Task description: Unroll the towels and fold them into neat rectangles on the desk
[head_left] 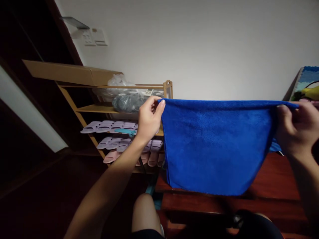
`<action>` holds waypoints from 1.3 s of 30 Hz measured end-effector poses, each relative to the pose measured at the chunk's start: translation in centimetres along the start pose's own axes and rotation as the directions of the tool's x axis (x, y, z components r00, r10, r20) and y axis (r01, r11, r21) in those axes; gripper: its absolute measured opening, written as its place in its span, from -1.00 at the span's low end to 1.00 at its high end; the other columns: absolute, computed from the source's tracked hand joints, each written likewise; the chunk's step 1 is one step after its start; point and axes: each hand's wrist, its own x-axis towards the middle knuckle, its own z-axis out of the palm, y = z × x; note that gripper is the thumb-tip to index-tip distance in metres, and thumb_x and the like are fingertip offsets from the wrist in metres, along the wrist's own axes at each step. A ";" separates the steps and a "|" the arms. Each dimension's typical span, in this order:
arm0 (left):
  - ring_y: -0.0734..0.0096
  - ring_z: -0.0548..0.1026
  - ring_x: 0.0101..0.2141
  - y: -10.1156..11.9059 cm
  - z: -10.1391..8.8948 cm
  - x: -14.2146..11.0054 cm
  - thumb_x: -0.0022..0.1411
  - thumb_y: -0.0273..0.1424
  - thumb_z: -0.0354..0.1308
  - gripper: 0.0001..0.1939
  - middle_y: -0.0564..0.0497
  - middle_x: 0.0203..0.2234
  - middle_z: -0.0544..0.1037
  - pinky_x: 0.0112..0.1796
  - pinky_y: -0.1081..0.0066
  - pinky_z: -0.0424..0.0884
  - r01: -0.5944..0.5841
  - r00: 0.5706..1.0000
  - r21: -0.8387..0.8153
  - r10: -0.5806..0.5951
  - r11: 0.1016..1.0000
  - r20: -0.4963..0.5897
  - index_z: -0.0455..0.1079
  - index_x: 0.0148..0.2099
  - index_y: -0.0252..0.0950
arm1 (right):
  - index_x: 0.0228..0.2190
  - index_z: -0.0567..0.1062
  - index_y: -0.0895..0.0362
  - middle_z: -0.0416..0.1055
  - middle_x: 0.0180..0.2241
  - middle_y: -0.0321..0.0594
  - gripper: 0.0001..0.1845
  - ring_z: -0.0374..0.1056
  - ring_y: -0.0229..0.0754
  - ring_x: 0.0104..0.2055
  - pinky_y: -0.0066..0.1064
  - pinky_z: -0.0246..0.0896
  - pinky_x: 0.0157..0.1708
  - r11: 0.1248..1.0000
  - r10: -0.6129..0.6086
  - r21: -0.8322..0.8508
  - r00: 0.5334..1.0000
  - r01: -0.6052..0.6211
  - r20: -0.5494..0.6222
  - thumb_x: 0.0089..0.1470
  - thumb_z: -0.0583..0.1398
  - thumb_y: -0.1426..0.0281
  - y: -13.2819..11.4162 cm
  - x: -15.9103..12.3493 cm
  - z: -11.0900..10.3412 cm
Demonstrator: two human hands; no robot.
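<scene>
A blue cloth towel [214, 146] hangs stretched between my two hands, its top edge pulled nearly straight. At its upper left corner my left hand [151, 118] is closed, thumb and fingers pinching the fabric. My right hand [297, 127] grips the upper right corner, thumb in front. The towel looks doubled over along the top, with its stitched lower edge hanging down in front of a dark red wooden table [274, 176]. Part of the tabletop is hidden behind the cloth.
On the left stands a wooden shoe rack [82, 109] with several lilac and pink slippers [116, 142]. A long cardboard box [74, 74] and plastic-wrapped items [129, 101] lie on it. A colourful picture board [307, 83] leans at the right. Wall sockets [88, 37] are at upper left.
</scene>
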 end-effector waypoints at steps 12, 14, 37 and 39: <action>0.63 0.20 -0.77 -7.5 4.3 2.1 0.08 -0.39 0.26 -0.82 0.16 -0.78 0.29 -0.69 0.56 0.01 0.614 0.733 -0.067 -0.537 0.787 0.418 0.39 -0.50 -0.33 | -0.62 0.33 0.17 0.10 -0.74 -0.44 -0.55 -0.01 -0.45 -0.67 -0.53 -0.12 -0.67 0.745 0.494 0.091 0.638 -0.661 0.591 -0.10 0.28 0.05 6.7 -0.5 5.8; 0.61 0.30 -0.78 -8.1 5.0 1.9 0.12 -0.42 0.24 -0.85 0.09 -0.74 0.41 -0.72 0.58 0.00 0.720 0.643 -0.075 -0.623 0.690 0.445 0.38 -0.45 -0.35 | -0.64 0.35 0.18 0.21 -0.73 -0.37 -0.53 0.05 -0.44 -0.70 -0.53 -0.06 -0.69 0.720 0.502 0.080 0.598 -0.689 0.625 -0.13 0.29 0.04 7.3 -0.7 6.5; 0.46 0.56 -0.50 -14.8 10.9 -2.6 0.19 -0.43 0.18 -0.90 -0.19 -0.19 0.57 -0.65 0.63 0.21 0.846 0.498 -0.053 -0.749 0.531 0.437 0.32 -0.28 -0.36 | -0.43 0.50 0.24 0.53 -0.41 -0.08 -0.59 0.48 -0.19 -0.41 -0.53 0.31 -0.55 0.496 0.573 0.167 0.465 -0.852 0.675 -0.22 0.38 0.17 12.9 -6.8 13.2; 0.46 0.57 -0.45 -15.4 11.3 -3.1 0.15 -0.43 0.21 -0.87 -0.16 -0.17 0.57 -0.60 0.63 0.26 0.842 0.499 -0.044 -0.744 0.538 0.444 0.34 -0.25 -0.34 | -0.38 0.49 0.24 0.53 -0.37 -0.07 -0.56 0.49 -0.13 -0.34 -0.48 0.37 -0.48 0.481 0.579 0.174 0.461 -0.859 0.673 -0.29 0.42 0.22 13.4 -7.5 13.7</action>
